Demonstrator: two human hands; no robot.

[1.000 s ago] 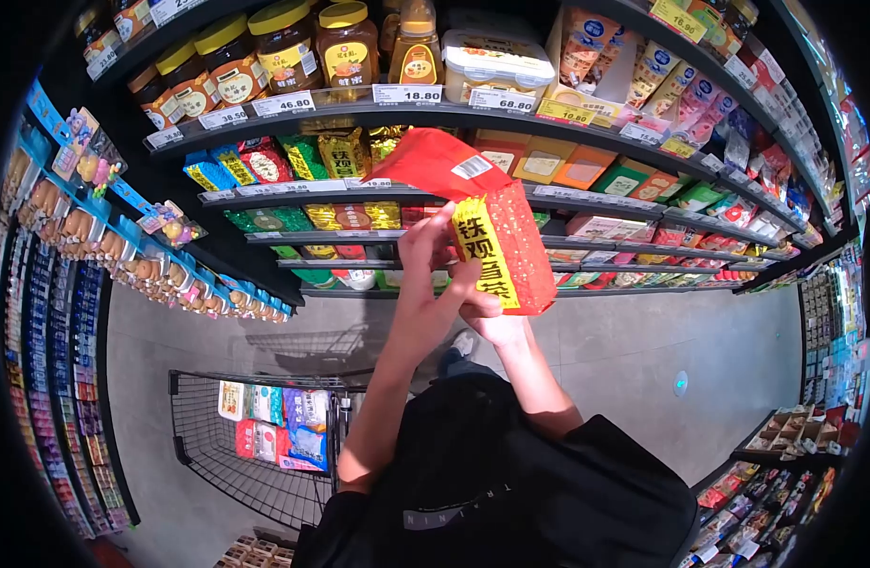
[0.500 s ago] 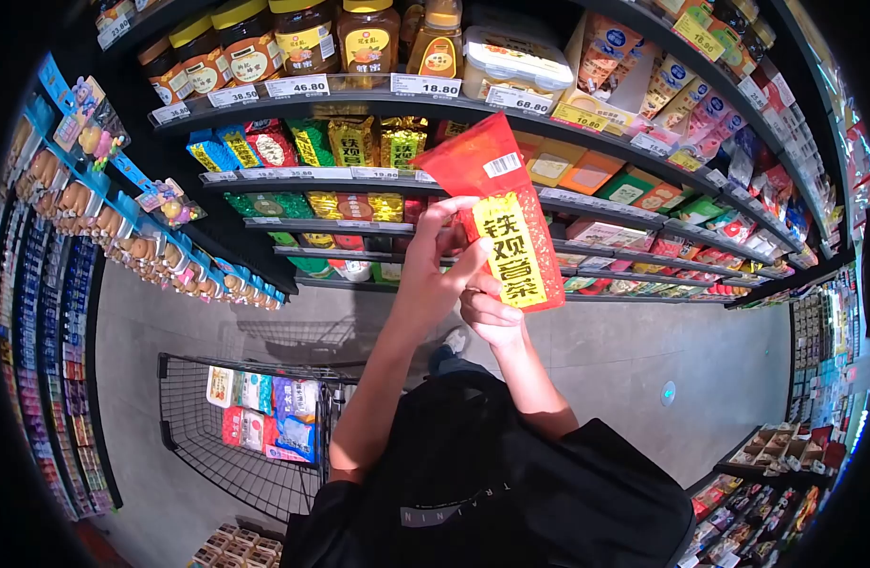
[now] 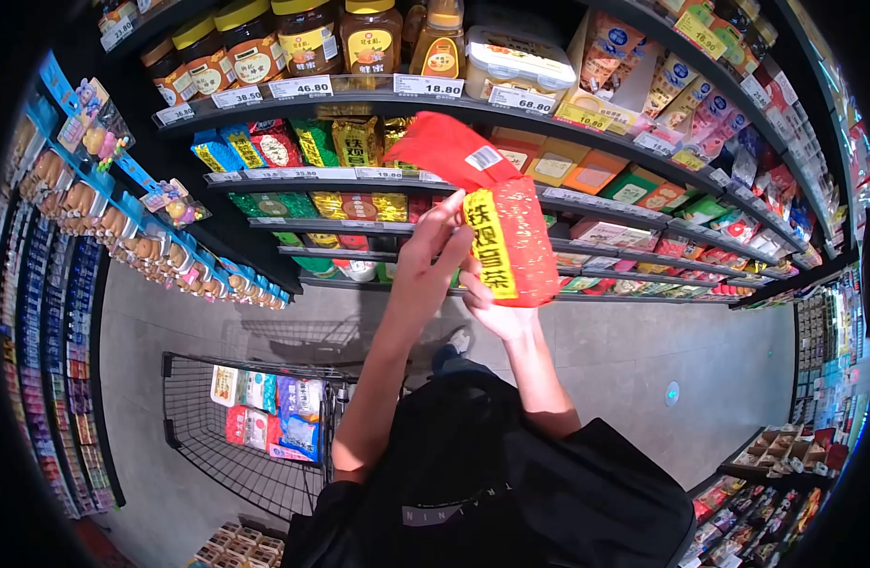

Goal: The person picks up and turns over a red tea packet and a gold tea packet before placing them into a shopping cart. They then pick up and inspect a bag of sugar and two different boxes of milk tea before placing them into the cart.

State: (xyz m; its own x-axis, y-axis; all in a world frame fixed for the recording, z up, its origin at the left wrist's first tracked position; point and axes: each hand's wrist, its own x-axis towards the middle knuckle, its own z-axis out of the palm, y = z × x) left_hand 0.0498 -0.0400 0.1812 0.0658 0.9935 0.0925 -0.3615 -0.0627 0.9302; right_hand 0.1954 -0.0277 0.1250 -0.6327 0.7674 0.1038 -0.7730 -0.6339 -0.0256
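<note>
A red packet of tea with a yellow label strip and a white barcode sticker is held up in front of the shelves. My left hand is at the packet's left edge, its fingers against the label side. Below it, my right hand grips the packet from underneath, with part of its fingers hidden behind the bag. The packet's flat top part folds over to the left. Behind it, similar shiny tea packets stand in a row on the shelf.
Honey jars and a plastic tub line the upper shelf. To my left stands a shopping cart with several packaged goods in it. Hanging toys fill the rack at left. Wooden crates are at the lower left.
The tea packet has turned, so its label faces more to the left and its plain red side shows. My left hand has shifted slightly left.
</note>
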